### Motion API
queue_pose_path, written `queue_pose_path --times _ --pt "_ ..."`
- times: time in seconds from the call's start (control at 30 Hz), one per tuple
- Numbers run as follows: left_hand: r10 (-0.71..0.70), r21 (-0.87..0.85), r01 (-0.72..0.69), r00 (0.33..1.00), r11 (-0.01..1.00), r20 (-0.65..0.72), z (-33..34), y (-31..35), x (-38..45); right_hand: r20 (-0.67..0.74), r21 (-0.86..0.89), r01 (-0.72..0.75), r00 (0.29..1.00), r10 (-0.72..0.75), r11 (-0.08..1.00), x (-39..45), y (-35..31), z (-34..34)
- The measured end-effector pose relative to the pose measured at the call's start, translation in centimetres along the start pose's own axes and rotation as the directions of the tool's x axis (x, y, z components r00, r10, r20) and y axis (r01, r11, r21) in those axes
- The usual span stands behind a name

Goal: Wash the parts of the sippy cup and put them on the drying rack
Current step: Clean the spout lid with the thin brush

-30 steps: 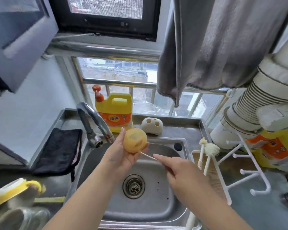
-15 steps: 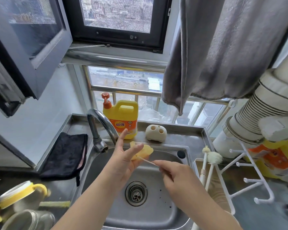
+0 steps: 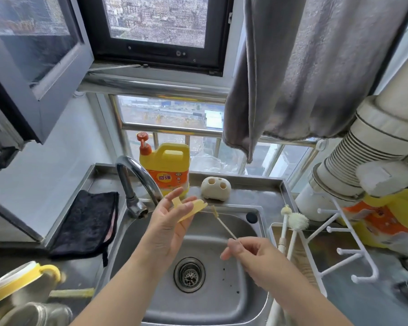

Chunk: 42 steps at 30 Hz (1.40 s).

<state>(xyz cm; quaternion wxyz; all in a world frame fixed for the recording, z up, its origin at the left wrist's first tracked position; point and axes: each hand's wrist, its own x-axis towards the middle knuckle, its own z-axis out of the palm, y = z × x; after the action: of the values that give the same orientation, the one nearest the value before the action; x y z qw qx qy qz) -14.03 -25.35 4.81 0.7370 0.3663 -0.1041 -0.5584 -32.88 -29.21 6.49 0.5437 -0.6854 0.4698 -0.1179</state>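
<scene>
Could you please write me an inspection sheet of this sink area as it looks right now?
Surface: steel sink, basin wet, dark specks near the drain.
Job's things: yellow cup part in the left hand; thin straw brush pinched by the right hand, bristle tip just clear of the part; white drying rack right of the sink, two brushes standing at its near edge.
Clutter: detergent bottle, white holder, black cloth, yellow-handled cup at lower left.
Grips: left holds part with fingers partly spread; right pinches brush handle.
Cables: nothing seen.
Surroundings: faucet, open window, grey towel, ribbed duct.
</scene>
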Motion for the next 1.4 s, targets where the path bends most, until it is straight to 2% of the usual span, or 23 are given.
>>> queue_pose_path --times 0.13,0.23,0.3,0.37,0.47,0.53,0.6,0.73,0.83,0.93,1.03,1.07,1.13,1.2,1.27,1.4 --pt "-0.004 0.174 -0.003 0.999 0.985 0.042 0.4 -0.9 -0.5 -0.061 0.118 -0.057 0.996 0.065 0.991 1.7 -1.3 0.3" --pt "0.008 0.3 -0.041 0.994 0.953 0.11 0.9 -1.2 -0.9 0.05 0.306 -0.106 0.994 0.096 0.946 3.1 -3.0 0.7" --pt "0.021 0.323 -0.064 0.991 0.944 0.135 1.0 -1.0 -0.9 0.123 0.474 -0.156 0.986 0.11 0.866 3.4 -3.9 0.8" --pt "0.019 0.304 -0.054 0.993 0.951 0.117 1.1 -0.6 -0.9 0.161 0.604 -0.174 0.982 0.095 0.778 3.4 -4.3 0.8" --pt "-0.059 0.178 0.049 0.997 0.983 0.048 0.8 -0.4 -0.9 0.149 0.68 -0.12 0.989 0.024 0.723 3.4 -4.1 0.6" --pt "-0.191 0.095 0.19 0.982 0.977 0.007 0.8 -0.1 -1.2 0.148 0.702 -0.089 0.989 -0.023 0.707 3.3 -3.8 0.3" --pt "-0.277 0.082 0.276 0.961 0.958 0.009 0.9 0.0 -1.7 0.167 0.708 -0.072 0.984 -0.067 0.702 3.0 -3.3 0.0" --pt "-0.268 0.103 0.262 0.962 0.96 0.052 1.4 -0.2 -2.2 0.186 0.69 -0.058 0.978 -0.099 0.722 2.3 -2.5 -0.3" --pt "-0.25 0.052 0.247 0.966 0.968 0.062 1.9 -0.2 -2.3 0.142 0.581 -0.003 0.985 -0.098 0.814 1.8 -2.2 -0.3" --pt "-0.203 -0.025 0.208 0.971 0.978 0.129 2.1 0.0 -2.2 0.027 0.381 0.077 0.995 -0.094 0.922 1.2 -1.7 -0.6" --pt "-0.143 0.015 0.143 0.988 0.99 0.06 2.3 0.4 -2.2 -0.156 0.088 0.251 0.959 -0.235 0.964 -0.4 -1.6 -2.0" --pt "-0.122 0.024 0.121 0.992 0.992 0.028 2.4 0.5 -2.3 -0.191 -0.056 0.316 0.928 -0.321 0.947 -1.2 -1.6 -2.6" --pt "-0.084 0.032 0.084 0.996 0.996 -0.011 2.3 0.6 -2.0 -0.144 -0.377 0.374 0.88 -0.452 0.847 -2.6 -2.0 -3.4" --pt "-0.056 0.04 0.058 0.998 0.998 -0.035 2.3 0.6 -1.9 -0.067 -0.584 0.334 0.889 -0.454 0.74 -3.5 -2.5 -3.5" --pt "-0.038 0.067 0.042 0.998 0.997 -0.051 2.5 0.5 -1.9 -0.076 -0.663 0.26 0.91 -0.408 0.702 -3.9 -3.2 -3.1" --pt "0.016 0.166 -0.017 1.0 0.986 0.004 2.7 0.2 -2.2 -0.112 -0.64 0.221 0.92 -0.375 0.735 -3.9 -4.0 -2.8"
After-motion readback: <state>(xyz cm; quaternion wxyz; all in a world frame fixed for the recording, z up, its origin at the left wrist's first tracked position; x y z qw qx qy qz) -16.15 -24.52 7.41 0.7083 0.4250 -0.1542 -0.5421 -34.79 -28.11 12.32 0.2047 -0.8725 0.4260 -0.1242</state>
